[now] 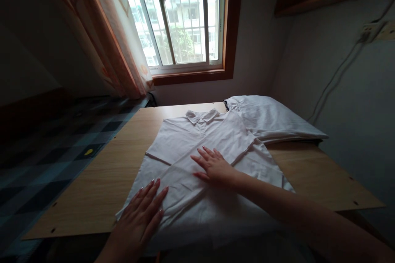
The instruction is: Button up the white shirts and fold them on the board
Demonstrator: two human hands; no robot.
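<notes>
A white collared shirt (pixel 185 144) lies spread on a wooden board, its collar toward the window and its lower edge hanging over the near side. Its sleeves lie out over the body, and creases run diagonally across the middle. My left hand (pixel 142 209) rests flat on the shirt's lower left part, fingers stretched out. Near the shirt's centre, my right hand (pixel 214 168) lies palm down with its fingers spread. Neither hand grips the cloth.
The wooden board (pixel 120 172) has a bed with a checked cover (pixel 55 164) on its left. Folded white clothes (pixel 271 117) are piled at the back right. Beyond stand a window (pixel 185 20) and an orange curtain (pixel 108 37). A cable (pixel 330 84) runs down the right wall.
</notes>
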